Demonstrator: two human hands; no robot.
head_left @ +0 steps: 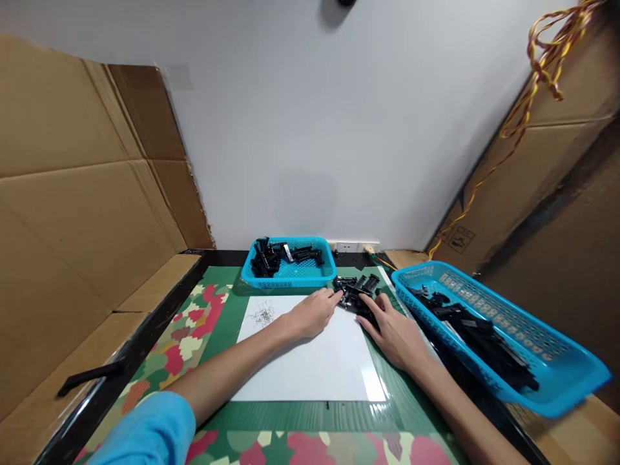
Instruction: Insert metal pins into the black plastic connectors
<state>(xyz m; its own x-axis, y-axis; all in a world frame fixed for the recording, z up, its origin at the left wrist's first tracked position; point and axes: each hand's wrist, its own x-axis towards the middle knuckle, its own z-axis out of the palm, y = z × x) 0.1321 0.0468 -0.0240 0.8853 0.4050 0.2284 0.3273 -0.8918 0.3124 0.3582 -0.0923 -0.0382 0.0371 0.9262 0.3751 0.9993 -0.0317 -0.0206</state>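
A pile of small black plastic parts (372, 283) lies at the far right corner of a white sheet (310, 368), partly over its edge. My left hand (314, 314) reaches in from the left, its fingers curled together and the tips touching the near left side of the pile. Whatever they pinch is too small to make out. Over the pile's right side is my right hand (396, 332), thumb and forefinger apart, with black parts between and under them. Many thin little pieces (264, 314) are scattered on the sheet's left part.
Behind the sheet stands a blue basket (290, 282) with black parts. A larger blue basket (557, 403), holding longer black pieces, is at the right. Cardboard (87, 213) walls flank the green mat (271, 416). Twisted yellow-red wires (520, 119) hang at the right.
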